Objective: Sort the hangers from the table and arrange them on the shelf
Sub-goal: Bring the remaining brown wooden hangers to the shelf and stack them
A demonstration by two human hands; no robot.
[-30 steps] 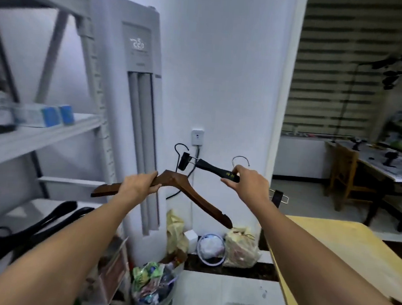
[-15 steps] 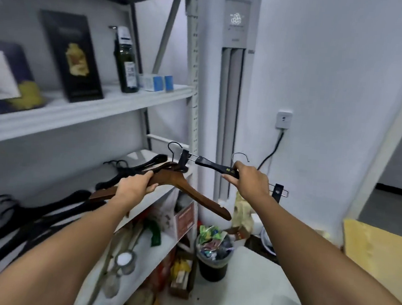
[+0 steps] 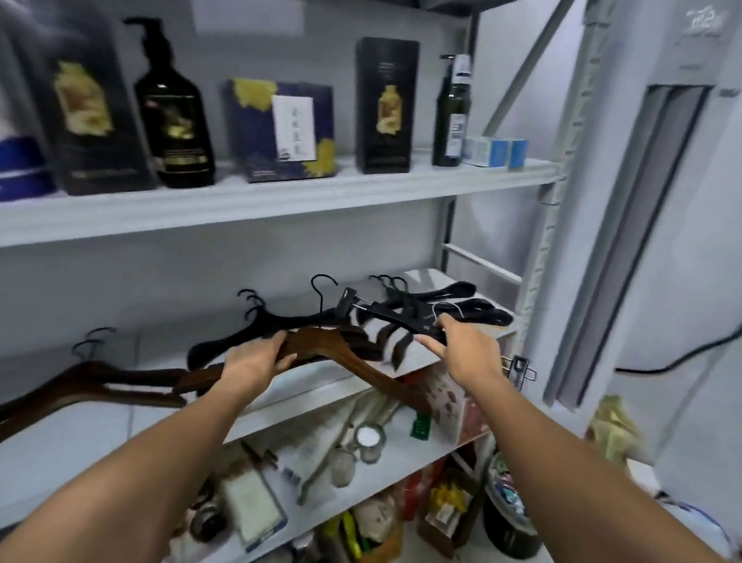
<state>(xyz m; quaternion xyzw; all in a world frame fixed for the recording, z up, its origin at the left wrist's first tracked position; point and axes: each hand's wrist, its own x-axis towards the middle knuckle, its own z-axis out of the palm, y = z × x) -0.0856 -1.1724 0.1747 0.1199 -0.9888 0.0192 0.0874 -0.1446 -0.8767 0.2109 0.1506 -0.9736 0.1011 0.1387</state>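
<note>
My left hand [image 3: 253,361] grips a brown wooden hanger [image 3: 356,362] by its left arm, in front of the middle shelf [image 3: 82,432]. My right hand [image 3: 465,353] holds a black clip hanger [image 3: 395,316] with metal clips, one clip [image 3: 519,370] sticking out to the right of my wrist. Both hangers hover just above the shelf's front edge. On that shelf lie black hangers [image 3: 460,304] at the right, another black group [image 3: 268,322] in the middle, and dark brown wooden hangers [image 3: 86,381] at the left.
The upper shelf [image 3: 255,203] carries dark boxes, pump bottles and small blue boxes. A lower shelf holds jars and clutter. A tall white air conditioner [image 3: 658,215] stands to the right, with a filled bin [image 3: 512,519] and bags on the floor.
The view has swung left from the wall and table onto the shelves. Both hands, still holding their hangers, now sit over the middle shelf, close to the hangers lying there.
</note>
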